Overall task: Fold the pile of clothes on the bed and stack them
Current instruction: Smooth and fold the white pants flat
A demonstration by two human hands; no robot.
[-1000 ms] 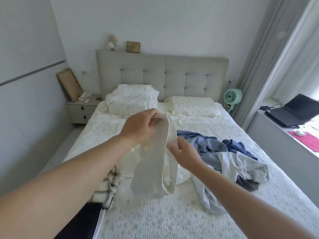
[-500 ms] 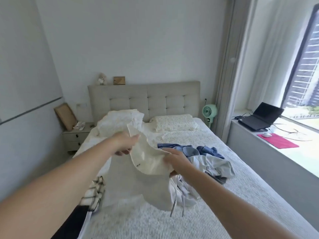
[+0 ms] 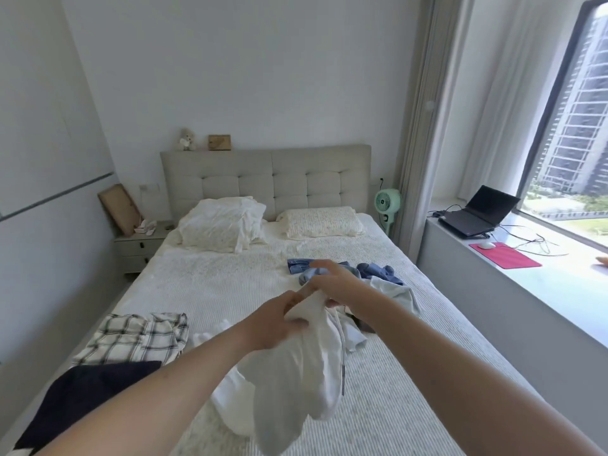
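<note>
A cream-white garment (image 3: 296, 383) with a drawstring hangs in front of me over the bed (image 3: 230, 278). My left hand (image 3: 273, 324) grips its top edge, fingers curled round the cloth. My right hand (image 3: 332, 283) pinches the same edge just to the right, with some fingers stretched out. Behind my right hand lies the unfolded pile of blue and pale clothes (image 3: 378, 281). At the bed's left sit a folded checked garment (image 3: 138, 334) and a dark navy one (image 3: 82, 396).
Two pillows (image 3: 223, 225) lie at the headboard. A nightstand (image 3: 138, 245) stands at the left, a green fan (image 3: 388, 202) at the right. A ledge under the window holds a laptop (image 3: 477, 212), a mouse and a red pad (image 3: 503, 255).
My hands have come closer together and lowered, bunching the white garment's top edge so it hangs lower. The camera view widened and shifted, showing the folded items at left.
</note>
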